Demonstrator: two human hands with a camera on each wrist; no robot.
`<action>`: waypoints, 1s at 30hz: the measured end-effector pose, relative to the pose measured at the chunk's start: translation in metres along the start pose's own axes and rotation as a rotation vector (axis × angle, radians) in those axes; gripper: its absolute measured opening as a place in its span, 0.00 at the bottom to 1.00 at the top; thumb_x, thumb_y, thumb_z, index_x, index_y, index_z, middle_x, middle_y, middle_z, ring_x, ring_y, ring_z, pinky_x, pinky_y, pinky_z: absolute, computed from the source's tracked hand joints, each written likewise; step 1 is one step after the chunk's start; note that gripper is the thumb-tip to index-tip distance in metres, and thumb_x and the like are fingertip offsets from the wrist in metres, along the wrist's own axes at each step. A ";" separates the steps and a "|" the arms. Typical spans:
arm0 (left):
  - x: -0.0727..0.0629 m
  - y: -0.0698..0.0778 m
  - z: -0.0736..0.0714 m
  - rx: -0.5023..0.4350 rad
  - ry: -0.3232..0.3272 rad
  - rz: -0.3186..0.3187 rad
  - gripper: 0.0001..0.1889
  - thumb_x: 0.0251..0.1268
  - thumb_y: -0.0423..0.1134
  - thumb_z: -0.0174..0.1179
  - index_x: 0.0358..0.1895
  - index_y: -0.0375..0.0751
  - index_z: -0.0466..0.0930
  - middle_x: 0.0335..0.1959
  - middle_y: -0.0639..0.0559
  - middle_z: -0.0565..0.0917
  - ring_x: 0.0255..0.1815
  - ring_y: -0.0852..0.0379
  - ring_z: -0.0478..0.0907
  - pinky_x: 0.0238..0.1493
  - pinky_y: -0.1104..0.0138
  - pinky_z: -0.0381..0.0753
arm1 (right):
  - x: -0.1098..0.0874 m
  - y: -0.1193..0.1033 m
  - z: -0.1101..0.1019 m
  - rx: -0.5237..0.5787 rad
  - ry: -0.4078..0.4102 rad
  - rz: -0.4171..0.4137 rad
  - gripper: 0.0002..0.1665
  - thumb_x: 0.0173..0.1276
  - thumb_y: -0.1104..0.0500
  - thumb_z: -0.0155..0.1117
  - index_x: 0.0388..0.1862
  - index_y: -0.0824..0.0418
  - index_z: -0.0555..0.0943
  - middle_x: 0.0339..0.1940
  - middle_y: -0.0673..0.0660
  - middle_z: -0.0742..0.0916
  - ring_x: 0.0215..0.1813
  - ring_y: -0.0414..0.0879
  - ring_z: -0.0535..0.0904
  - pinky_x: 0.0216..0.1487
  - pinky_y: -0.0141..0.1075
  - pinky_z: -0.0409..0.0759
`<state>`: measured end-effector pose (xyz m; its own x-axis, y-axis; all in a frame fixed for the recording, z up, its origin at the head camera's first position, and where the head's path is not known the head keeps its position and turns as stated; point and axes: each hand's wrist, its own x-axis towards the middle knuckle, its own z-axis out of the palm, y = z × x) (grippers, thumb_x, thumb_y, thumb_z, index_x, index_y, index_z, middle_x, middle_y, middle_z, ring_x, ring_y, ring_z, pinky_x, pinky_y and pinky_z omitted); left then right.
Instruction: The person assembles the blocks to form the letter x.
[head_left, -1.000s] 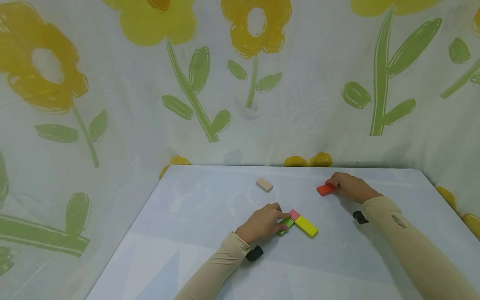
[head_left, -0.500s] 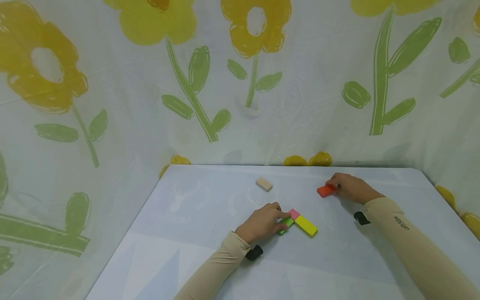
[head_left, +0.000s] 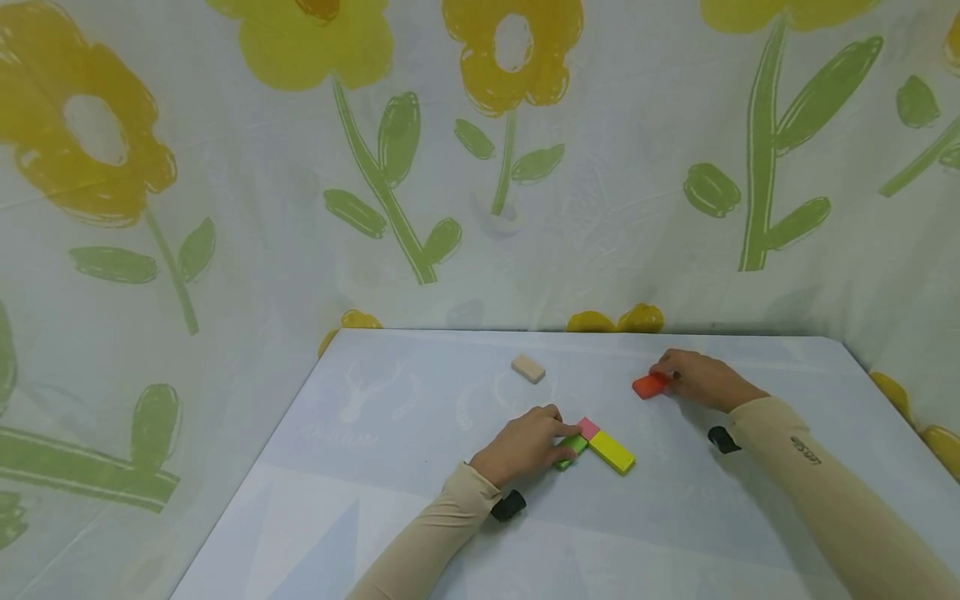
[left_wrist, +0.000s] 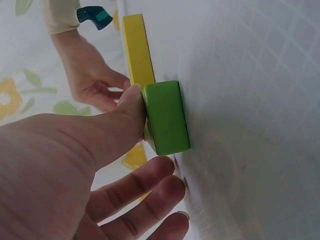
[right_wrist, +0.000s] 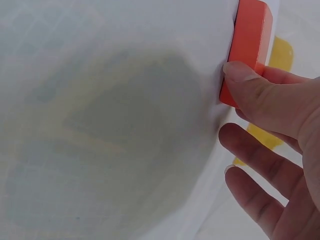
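My left hand (head_left: 521,450) holds a green wooden block (head_left: 573,448) on the table, its thumb along the near side and its index finger reaching to the far end by a small pink block (head_left: 588,428). A yellow block (head_left: 612,452) meets the pink one at a corner, angled away to the right. In the left wrist view the thumb lies against the green block (left_wrist: 166,117), the other fingers loosely bent below. Farther right, my right hand (head_left: 705,379) pinches a red-orange block (head_left: 649,385) between thumb and index finger; the right wrist view shows the red-orange block (right_wrist: 248,42) gripped near one end.
A plain wooden block (head_left: 528,368) lies toward the back of the white table (head_left: 360,500). Behind the table's far edge hangs a flower-printed curtain (head_left: 585,250). Black wrist cameras sit under both sleeves.
My right hand has shifted the red-orange block slightly toward me. The left hand and the green, pink and yellow blocks have stayed in place.
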<state>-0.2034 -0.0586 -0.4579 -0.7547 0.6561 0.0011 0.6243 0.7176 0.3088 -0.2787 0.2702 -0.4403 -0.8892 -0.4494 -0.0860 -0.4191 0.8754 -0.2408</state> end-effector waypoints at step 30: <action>0.000 0.000 -0.002 -0.005 0.000 0.010 0.23 0.69 0.48 0.69 0.66 0.53 0.82 0.46 0.53 0.83 0.38 0.64 0.71 0.35 0.78 0.71 | -0.004 -0.025 0.006 -0.017 0.017 -0.134 0.18 0.64 0.70 0.72 0.52 0.59 0.89 0.48 0.53 0.87 0.52 0.52 0.83 0.57 0.51 0.85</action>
<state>-0.2034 -0.0589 -0.4562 -0.7485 0.6631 0.0046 0.6308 0.7098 0.3136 -0.2636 0.2485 -0.4401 -0.8276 -0.5600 -0.0380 -0.5376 0.8104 -0.2328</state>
